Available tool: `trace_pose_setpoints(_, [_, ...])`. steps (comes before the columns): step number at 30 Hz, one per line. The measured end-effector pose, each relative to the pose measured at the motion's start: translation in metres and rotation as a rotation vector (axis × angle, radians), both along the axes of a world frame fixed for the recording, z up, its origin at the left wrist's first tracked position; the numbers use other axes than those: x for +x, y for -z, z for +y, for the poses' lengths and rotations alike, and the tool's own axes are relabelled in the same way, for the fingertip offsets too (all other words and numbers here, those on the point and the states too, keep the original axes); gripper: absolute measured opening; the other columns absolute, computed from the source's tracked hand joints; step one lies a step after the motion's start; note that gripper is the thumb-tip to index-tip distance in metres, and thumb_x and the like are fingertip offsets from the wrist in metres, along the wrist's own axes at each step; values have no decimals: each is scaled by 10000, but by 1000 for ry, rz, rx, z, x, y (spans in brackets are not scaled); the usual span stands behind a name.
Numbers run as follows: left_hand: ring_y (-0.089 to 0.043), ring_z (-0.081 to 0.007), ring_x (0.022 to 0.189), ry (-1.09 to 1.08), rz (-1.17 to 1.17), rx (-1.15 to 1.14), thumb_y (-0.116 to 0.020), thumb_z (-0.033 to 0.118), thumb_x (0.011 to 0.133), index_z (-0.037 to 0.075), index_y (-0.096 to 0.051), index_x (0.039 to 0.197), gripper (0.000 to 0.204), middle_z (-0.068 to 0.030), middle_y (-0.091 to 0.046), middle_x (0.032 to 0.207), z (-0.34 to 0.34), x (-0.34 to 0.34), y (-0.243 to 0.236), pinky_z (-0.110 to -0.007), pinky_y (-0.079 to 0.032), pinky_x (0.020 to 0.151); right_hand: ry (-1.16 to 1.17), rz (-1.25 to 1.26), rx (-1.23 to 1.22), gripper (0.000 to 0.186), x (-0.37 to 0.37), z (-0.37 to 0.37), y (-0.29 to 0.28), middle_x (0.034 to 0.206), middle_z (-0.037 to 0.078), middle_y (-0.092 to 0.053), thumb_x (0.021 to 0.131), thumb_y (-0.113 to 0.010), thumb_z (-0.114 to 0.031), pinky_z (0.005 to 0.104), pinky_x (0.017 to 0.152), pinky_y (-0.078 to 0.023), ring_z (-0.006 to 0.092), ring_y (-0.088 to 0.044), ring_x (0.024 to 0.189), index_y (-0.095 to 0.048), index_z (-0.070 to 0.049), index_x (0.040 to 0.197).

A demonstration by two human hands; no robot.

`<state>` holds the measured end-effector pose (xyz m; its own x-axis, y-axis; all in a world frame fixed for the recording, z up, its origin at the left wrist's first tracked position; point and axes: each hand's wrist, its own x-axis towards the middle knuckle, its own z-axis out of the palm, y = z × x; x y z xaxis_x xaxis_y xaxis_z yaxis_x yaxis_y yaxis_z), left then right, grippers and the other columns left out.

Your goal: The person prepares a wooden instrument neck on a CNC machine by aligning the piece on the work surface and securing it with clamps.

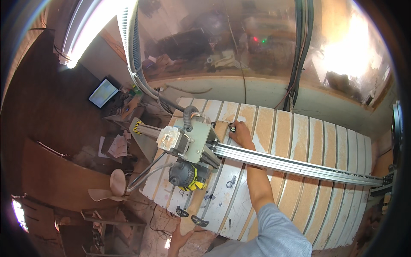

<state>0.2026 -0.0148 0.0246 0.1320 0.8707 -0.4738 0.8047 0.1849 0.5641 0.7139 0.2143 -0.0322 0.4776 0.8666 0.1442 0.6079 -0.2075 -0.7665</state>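
Note:
A narrow wooden board (198, 203) lies along the slatted bed of a gantry machine, passing under the machine's head. My left hand (180, 238) grips its near end, where it juts past the bed's edge. My right arm reaches under the metal rail, and my right hand (241, 133) closes its fingers on a small dark knob (232, 128) beside the board's far end. What lies beneath that knob is hidden by the fingers. Two black clamps, a left one (182, 211) and a right one (200, 221), sit on either side of the board's near part.
The machine head (188, 139) carries a black motor (181, 173) with yellow-striped tape. Its silver rail (295, 165) crosses the slatted bed (274, 128). A ribbed hose (130, 47) hangs down to the head. To the left stand a monitor (103, 93) and a pale chair (116, 184).

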Motion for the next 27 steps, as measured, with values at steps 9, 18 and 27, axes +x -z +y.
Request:
trace_pose_setpoints(9, [-677,-267,1067,-16,-18,-35,-839,323,785,-6,-543,1306,683,-170,-700,1155,0,-2,-1,-360,-511,921,282,183,97,650,-25,19,5,1121,267,-568,740,-751,-97,515,867,-504,451,-620,987,-456,-72,1318])
trace_pose_setpoints(18, [-680,-267,1076,2,-6,-50,-829,342,803,-20,-534,1344,715,-182,-701,1168,2,-3,-2,-360,-512,933,324,224,-90,383,-19,43,19,1148,243,-620,791,-702,-212,502,940,-483,421,-605,1090,-681,-23,1124])
trace_pose_setpoints(27, [-684,-266,1092,41,33,-28,-830,345,804,-27,-516,1367,745,-190,-703,1176,0,-6,3,-362,-515,944,370,370,36,306,-15,48,24,1068,234,-623,814,-693,-253,508,898,-473,413,-611,1027,-660,-17,1006])
